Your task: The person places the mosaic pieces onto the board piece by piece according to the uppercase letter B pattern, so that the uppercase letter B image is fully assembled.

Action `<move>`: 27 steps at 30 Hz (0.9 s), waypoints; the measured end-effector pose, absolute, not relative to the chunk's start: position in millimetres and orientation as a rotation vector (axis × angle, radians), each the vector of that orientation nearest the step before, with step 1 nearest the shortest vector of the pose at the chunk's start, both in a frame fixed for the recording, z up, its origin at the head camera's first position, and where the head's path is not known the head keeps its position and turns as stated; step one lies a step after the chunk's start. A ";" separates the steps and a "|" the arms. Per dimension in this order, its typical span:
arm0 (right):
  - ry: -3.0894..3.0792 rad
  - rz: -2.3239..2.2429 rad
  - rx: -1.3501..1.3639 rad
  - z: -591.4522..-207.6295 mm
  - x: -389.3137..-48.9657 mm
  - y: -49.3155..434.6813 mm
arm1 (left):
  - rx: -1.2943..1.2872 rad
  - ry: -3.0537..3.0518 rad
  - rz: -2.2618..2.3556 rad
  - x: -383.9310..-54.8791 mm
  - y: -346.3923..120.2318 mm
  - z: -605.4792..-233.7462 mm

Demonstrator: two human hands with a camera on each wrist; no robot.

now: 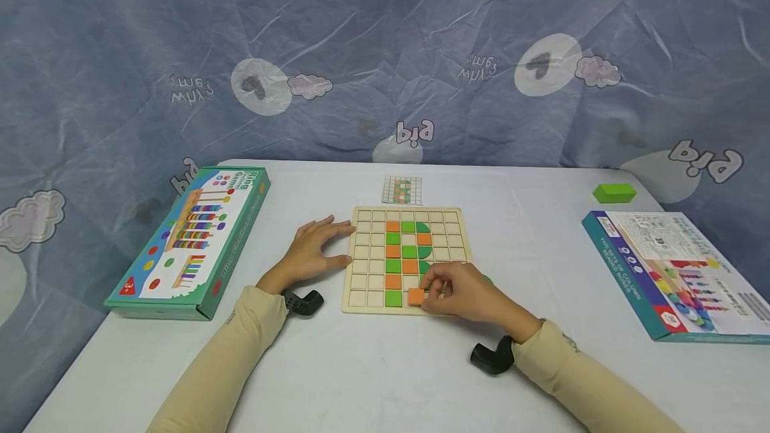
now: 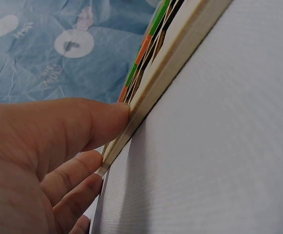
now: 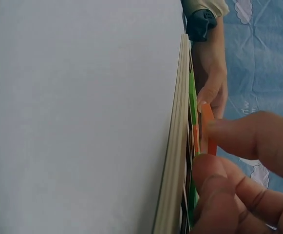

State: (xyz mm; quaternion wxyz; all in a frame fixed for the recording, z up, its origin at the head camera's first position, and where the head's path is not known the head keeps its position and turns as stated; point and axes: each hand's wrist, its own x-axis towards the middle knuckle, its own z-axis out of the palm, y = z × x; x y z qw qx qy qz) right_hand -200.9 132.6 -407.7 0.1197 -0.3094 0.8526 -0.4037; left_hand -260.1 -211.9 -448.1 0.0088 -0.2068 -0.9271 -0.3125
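A wooden grid board (image 1: pixel 362 267) lies on the table, with orange and green square tiles and dark green rounded pieces set in its cells. My right hand (image 1: pixel 466 291) pinches an orange square tile (image 1: pixel 416 297) over the board's near row, beside a green tile (image 1: pixel 394 298). In the right wrist view that orange tile (image 3: pixel 208 127) stands tilted between thumb and fingers, above the board's surface. With fingers spread, my left hand (image 1: pixel 309 252) touches the board's left edge. The left wrist view has its thumb (image 2: pixel 107 124) against the rim. My right hand hides part of the near right cells.
A small pattern card (image 1: pixel 402 190) lies behind the board. At left is a green-edged game box (image 1: pixel 198 239), at right a teal-edged box (image 1: pixel 680 272) with a green block (image 1: pixel 614 193) behind it. A printed blue cloth (image 1: pixel 385 52) hangs behind the white table.
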 end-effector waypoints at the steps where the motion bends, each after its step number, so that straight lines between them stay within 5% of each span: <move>1: 2.490 -1.173 -0.912 -407.6 -201.2 131.1 | -0.646 -2.897 -0.975 -260.0 -211.9 -448.0; 27: 2.462 -1.145 -0.904 -400.6 -206.0 132.5 | -0.638 -2.902 -0.974 -257.1 -210.9 -444.5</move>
